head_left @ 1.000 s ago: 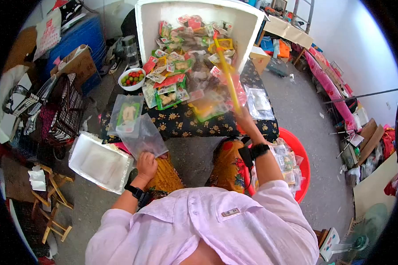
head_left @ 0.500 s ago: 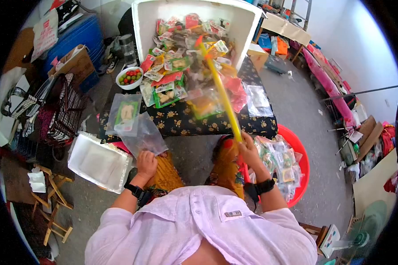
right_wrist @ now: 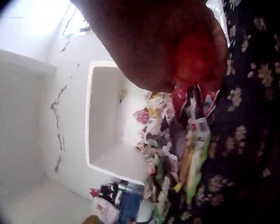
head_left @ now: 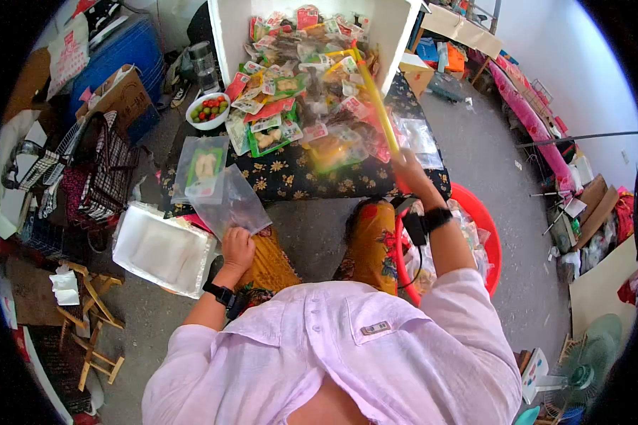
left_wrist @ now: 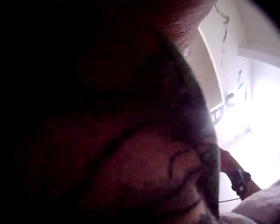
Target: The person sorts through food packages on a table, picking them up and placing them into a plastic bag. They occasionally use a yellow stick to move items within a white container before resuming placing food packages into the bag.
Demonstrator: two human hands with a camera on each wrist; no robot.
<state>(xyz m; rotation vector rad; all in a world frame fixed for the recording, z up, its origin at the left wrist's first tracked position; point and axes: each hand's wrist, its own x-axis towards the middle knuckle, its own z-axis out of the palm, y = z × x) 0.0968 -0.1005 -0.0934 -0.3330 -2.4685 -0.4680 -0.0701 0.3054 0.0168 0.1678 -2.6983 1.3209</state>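
Observation:
My right hand point(head_left: 411, 172) grips the lower end of a long yellow stick point(head_left: 381, 106), which slants up over the pile of small food packets point(head_left: 283, 85). In the right wrist view a red end point(right_wrist: 193, 58) shows inside the curled right hand point(right_wrist: 154, 42). My left hand point(head_left: 238, 249) is at the lower edge of a clear plastic bag point(head_left: 232, 202), its fingers curled on that edge. Another clear bag with a green-edged packet point(head_left: 204, 170) inside lies beside it on the table's left. The left wrist view is mostly dark.
A white foam box point(head_left: 223, 42) lies on its side behind the packets. A bowl of small fruit point(head_left: 208, 111) stands left on the flowered cloth point(head_left: 276, 185). A red tub point(head_left: 495, 248) of bagged packets is at the lower right, a white foam tray point(head_left: 159, 251) at the lower left.
The stick first swung left and toward my body, then back up to the right with my right hand. My left hand has stayed at the bag's edge.

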